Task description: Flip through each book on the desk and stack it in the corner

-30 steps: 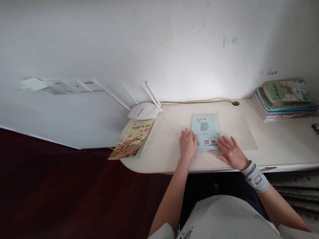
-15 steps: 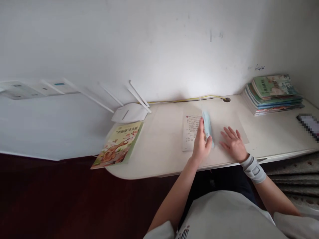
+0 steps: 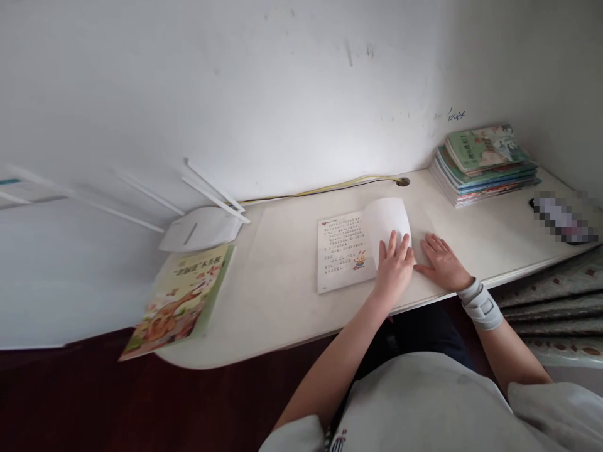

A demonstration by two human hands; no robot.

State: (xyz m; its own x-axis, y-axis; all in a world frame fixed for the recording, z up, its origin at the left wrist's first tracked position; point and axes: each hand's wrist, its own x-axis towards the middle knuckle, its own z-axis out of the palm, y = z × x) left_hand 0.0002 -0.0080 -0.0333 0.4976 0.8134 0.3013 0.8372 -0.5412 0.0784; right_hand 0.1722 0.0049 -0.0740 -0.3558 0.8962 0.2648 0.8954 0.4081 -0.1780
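Observation:
An open book [image 3: 340, 251] lies on the white desk. Its left page carries printed text and a small rabbit drawing; the right page looks blank white and curves up a little at the top. My left hand [image 3: 394, 267] rests spread on the lower part of that right page. Just to the right, my right hand [image 3: 443, 262] lies flat on the desk beside the book's edge, holding nothing. A grey wrist wrap [image 3: 480, 306] is on my right wrist.
A stack of books [image 3: 485, 166] stands at the back right, with a phone [image 3: 563, 220] in front of it. At the left are a white router [image 3: 202, 229] with long antennas and a picture book [image 3: 183, 298] overhanging the desk edge. A yellow cable [image 3: 325, 188] runs along the wall.
The raised pale-blue leaf or cover under my left hand has gone over to the right, and the book now lies open. My left hand has turned palm down. The view has shifted right.

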